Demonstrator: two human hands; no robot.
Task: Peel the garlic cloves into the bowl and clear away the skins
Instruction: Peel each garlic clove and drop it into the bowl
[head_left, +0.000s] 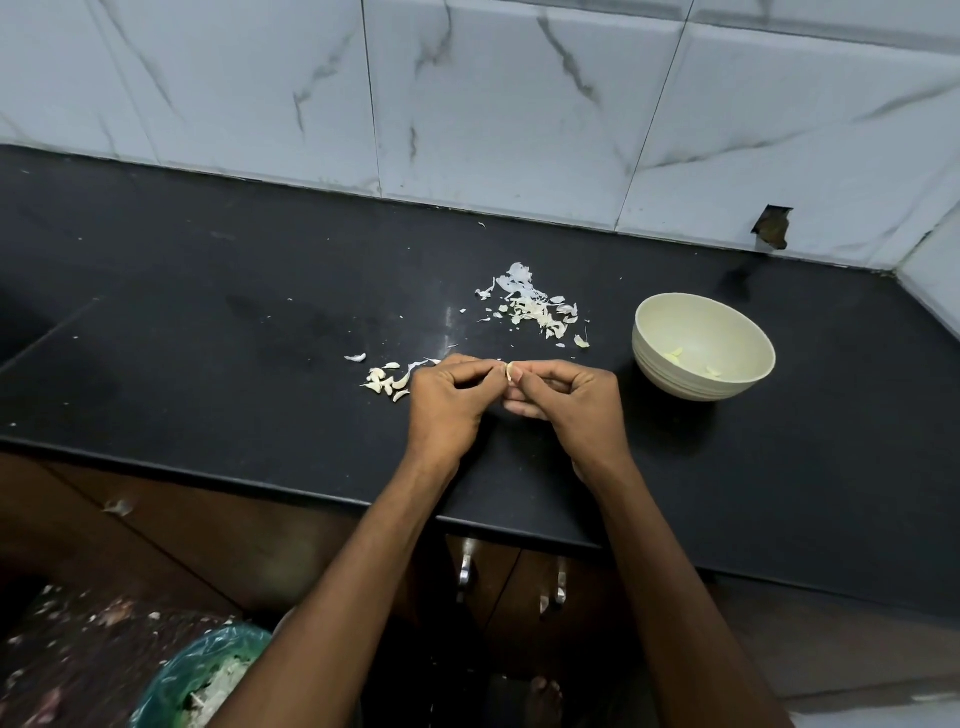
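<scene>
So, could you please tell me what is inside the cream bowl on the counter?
Inside the bowl lie a few pale peeled garlic cloves, one towards the left and another towards the right. The near wall hides part of the bottom, so more may lie there.

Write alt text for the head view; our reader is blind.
Both hands, left hand and right hand, pinch a garlic clove over a black counter. Skins lie behind; a cream bowl stands right.

Bare forearms (363, 561), no sleeves — unadorned fingers (470, 375)
</scene>
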